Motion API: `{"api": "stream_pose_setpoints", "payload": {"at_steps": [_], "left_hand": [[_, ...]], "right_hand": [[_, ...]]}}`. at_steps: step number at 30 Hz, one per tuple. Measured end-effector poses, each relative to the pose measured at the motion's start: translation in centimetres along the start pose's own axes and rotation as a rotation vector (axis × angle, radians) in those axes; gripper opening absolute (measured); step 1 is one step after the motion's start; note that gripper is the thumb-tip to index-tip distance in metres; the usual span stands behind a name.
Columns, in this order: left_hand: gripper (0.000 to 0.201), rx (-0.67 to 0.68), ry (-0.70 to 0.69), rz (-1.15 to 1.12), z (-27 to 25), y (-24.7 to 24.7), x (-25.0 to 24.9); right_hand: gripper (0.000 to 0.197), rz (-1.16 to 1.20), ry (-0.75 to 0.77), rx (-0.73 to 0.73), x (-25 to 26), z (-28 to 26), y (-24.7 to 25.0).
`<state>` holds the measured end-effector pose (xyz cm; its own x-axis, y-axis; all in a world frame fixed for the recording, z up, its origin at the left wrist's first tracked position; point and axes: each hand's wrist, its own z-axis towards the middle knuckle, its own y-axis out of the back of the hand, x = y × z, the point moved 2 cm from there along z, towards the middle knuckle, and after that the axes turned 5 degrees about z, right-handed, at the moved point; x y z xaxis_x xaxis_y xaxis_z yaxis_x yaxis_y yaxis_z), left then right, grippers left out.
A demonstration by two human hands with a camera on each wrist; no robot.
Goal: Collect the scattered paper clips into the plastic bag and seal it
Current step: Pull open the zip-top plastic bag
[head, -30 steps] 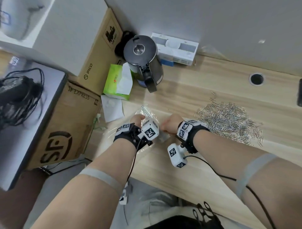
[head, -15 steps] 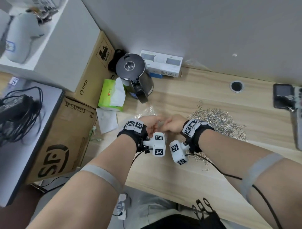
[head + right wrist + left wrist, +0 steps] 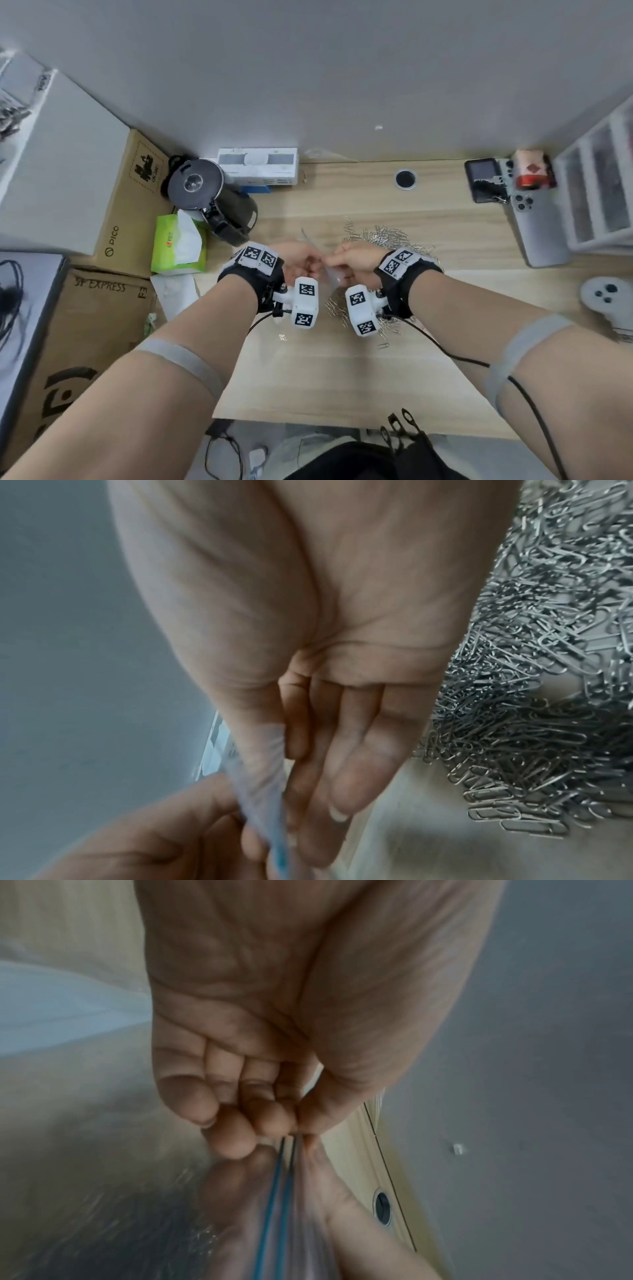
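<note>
Both hands hold a clear plastic bag (image 3: pixel 329 275) with a blue zip strip above the desk's middle. My left hand (image 3: pixel 301 262) pinches the bag's top edge (image 3: pixel 284 1177) between thumb and curled fingers. My right hand (image 3: pixel 346 260) pinches the same edge (image 3: pixel 274 831) from the other side, thumb against fingers. A large pile of silver paper clips (image 3: pixel 387 236) lies on the wooden desk behind and under my right wrist, seen close in the right wrist view (image 3: pixel 534 696). A few stray clips (image 3: pixel 383 345) lie nearer the front edge.
A black kettle (image 3: pixel 212 198), a green tissue pack (image 3: pixel 178 243) and cardboard boxes (image 3: pixel 99 308) crowd the left. Phones (image 3: pixel 537 226), a white drawer unit (image 3: pixel 603 192) and a grey controller (image 3: pixel 606 301) sit right. A cable hole (image 3: pixel 405 179) is at the back.
Both hands have lifted the bag off the desk and come together over the near edge of the clip pile. The head view has swung right and up.
</note>
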<state>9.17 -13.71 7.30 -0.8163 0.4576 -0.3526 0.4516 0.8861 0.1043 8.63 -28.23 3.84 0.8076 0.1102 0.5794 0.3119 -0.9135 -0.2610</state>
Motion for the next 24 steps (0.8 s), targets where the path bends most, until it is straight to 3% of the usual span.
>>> {"api": "stream_pose_setpoints", "payload": {"at_steps": [4,7,11,15,17,19,21,24], "left_hand": [[0.029,-0.032,-0.015,0.041,-0.2,-0.7,-0.2],[0.046,-0.041,-0.003,0.073,-0.3,-0.8,0.1],[0.030,-0.119,0.018,0.062,-0.8,-1.3,0.1],[0.029,-0.138,0.046,0.035,-1.3,-1.2,0.3],[0.031,-0.104,0.052,-0.011,-1.7,-0.8,0.4],[0.032,-0.065,0.065,-0.036,-2.2,-0.3,0.6],[0.030,-0.085,0.085,0.009,-2.8,-0.1,0.7],[0.028,-0.127,0.099,0.126,-3.2,0.0,0.7]], "right_hand": [[0.036,0.034,-0.014,-0.014,-0.7,-0.3,0.9],[0.037,0.032,-0.003,-0.021,-0.6,-0.8,1.2],[0.044,-0.132,0.020,-0.092,0.2,-1.5,0.6],[0.041,-0.386,0.054,-0.143,0.9,-1.4,-0.1],[0.036,-0.426,0.068,-0.242,0.8,-1.5,0.5],[0.029,-0.299,0.031,-0.256,0.1,-1.2,1.5],[0.026,-0.130,-0.019,-0.182,-0.3,-1.5,1.6],[0.035,-0.245,-0.035,-0.155,-0.2,-1.5,1.0]]}}
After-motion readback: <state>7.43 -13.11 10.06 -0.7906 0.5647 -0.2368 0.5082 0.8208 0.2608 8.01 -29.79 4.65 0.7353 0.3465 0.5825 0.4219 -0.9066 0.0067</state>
